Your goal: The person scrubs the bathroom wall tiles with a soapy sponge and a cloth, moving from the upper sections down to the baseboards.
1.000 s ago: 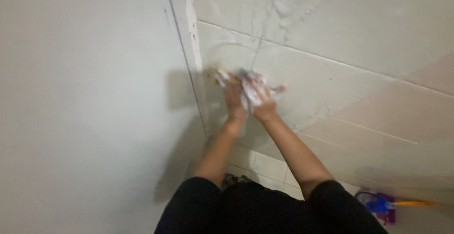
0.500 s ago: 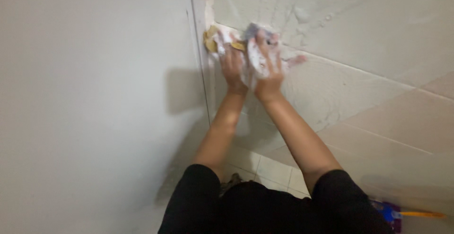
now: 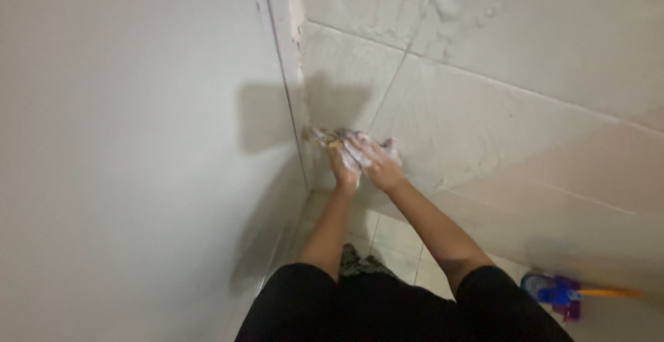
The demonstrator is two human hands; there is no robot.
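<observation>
Tiled bathroom corner, seen from above. Soapy cloth [image 3: 337, 138] at centre frame, bunched and pressed against the wall tile [image 3: 484, 121] just right of the corner seam [image 3: 287, 107], a yellowish patch showing at its left end. Left hand [image 3: 344, 165] closed around the cloth from below, fingers curled into the wad and streaked with white lather. Right hand [image 3: 377, 162] laid over the cloth's right end, fingers spread flat and together with the left, touching it, also foamy; whether gripping or merely pressing, impossible to tell. Both forearms running down from the hands toward lower centre, ending in black sleeves [image 3: 387, 307] along the bottom edge.

Suds and wet streaks [image 3: 443, 6] smeared across the tiles in the upper right, with pale grout lines slanting through them. Plain pale wall panel [image 3: 124, 155] filling the left half of the frame, carrying a squarish dark shadow [image 3: 266, 117] just left of the seam. Floor tiles [image 3: 394, 235] visible between the arms, near a patterned foot or slipper [image 3: 356, 264] at lower centre, too small to make out. Blue and purple brush with an orange handle [image 3: 564, 291] lying on the floor at lower right, well apart from the hands.
</observation>
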